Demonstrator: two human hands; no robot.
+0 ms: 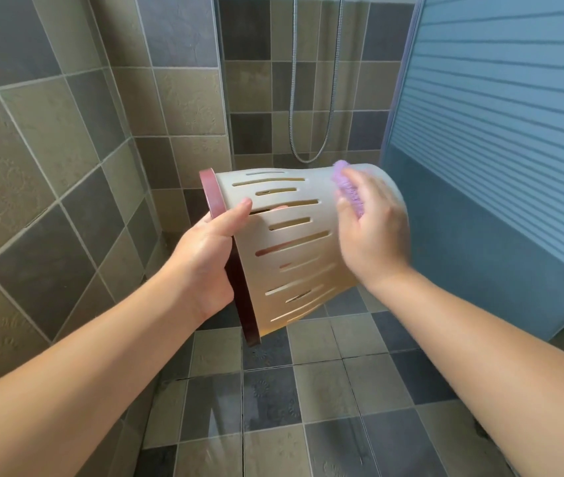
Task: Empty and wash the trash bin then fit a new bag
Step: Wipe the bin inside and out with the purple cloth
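Sideways, slotted cream bin [294, 246] in left hand's [205, 256] rim grip, right hand [373, 232] around purple cloth [347, 187].

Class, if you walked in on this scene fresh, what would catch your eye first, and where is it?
At centre, a cream slotted bin with a dark red rim is held sideways in the air. The left hand grips its rim; the right hand presses a purple cloth against its base end. A shower hose hangs behind.
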